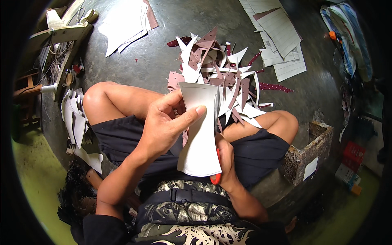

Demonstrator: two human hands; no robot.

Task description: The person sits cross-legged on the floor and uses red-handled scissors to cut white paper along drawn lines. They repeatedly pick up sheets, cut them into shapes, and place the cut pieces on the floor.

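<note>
My left hand point(161, 122) grips a white, waisted piece of sheet material point(199, 139), its thumb lying on the top face and the fingers tucked behind. The piece is held up over my lap and flares at both ends. My right hand point(226, 157), partly hidden behind the sheet's right edge, is closed around scissors with red-orange handles point(217, 173). Grey blades run up along that same edge; how far apart they stand I cannot tell. Just beyond the piece lies a heap of offcuts point(234, 77), white, dusty pink and dotted dark red.
White sheets point(122, 28) lie on the floor at the far left, more lined sheets point(281, 36) at the far right. Beside my right knee stands a worn open box point(302, 159). White strips point(74, 118) and a wooden frame point(67, 36) are on the left. A striped bag point(345, 41) lies far right.
</note>
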